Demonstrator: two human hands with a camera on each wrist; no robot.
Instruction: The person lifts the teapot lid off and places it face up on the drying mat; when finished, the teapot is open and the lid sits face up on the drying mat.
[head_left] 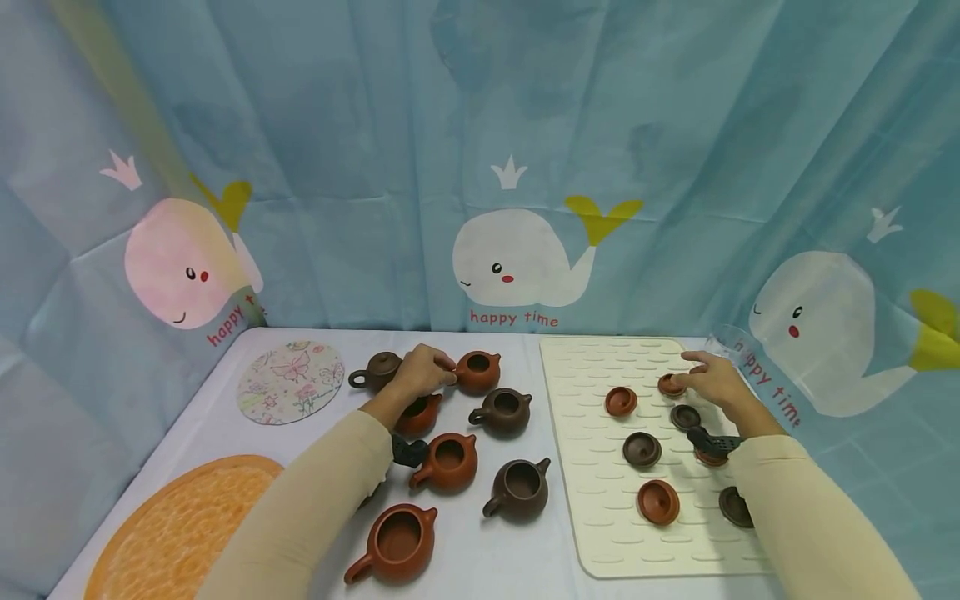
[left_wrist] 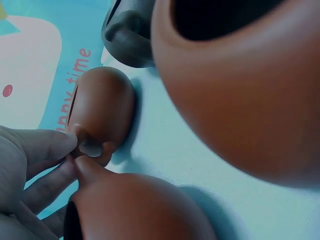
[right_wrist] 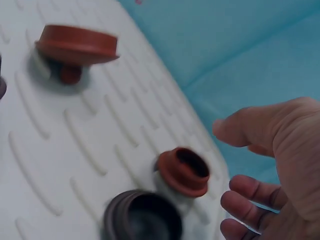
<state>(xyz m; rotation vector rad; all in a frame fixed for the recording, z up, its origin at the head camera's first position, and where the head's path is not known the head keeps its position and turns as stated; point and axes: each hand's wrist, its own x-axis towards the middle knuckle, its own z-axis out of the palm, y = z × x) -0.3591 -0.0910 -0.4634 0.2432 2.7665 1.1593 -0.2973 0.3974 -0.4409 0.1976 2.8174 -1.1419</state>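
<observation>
At the back of the table my left hand (head_left: pixel 425 372) pinches the handle of a small reddish-brown teapot (head_left: pixel 480 385) without a lid. In the left wrist view, thumb and fingertips meet at this teapot's (left_wrist: pixel 107 97) handle, close to the spout of another reddish teapot (left_wrist: pixel 145 207). My right hand (head_left: pixel 716 385) hovers by a small red lid (head_left: pixel 670 385) at the far right of the cream mat (head_left: pixel 577 492). Its thumb and fingers are apart, holding nothing, beside the upturned lid (right_wrist: pixel 184 172) in the right wrist view. A dark lid (head_left: pixel 686 417) lies just nearer.
Several open teapots, red and dark brown, stand left of the mat, including a dark one (head_left: pixel 522 490) and a red one (head_left: pixel 397 546). More lids, such as a red lid (head_left: pixel 657 502), lie on the mat. A floral round mat (head_left: pixel 288 383) and an orange round mat (head_left: pixel 187 525) lie left.
</observation>
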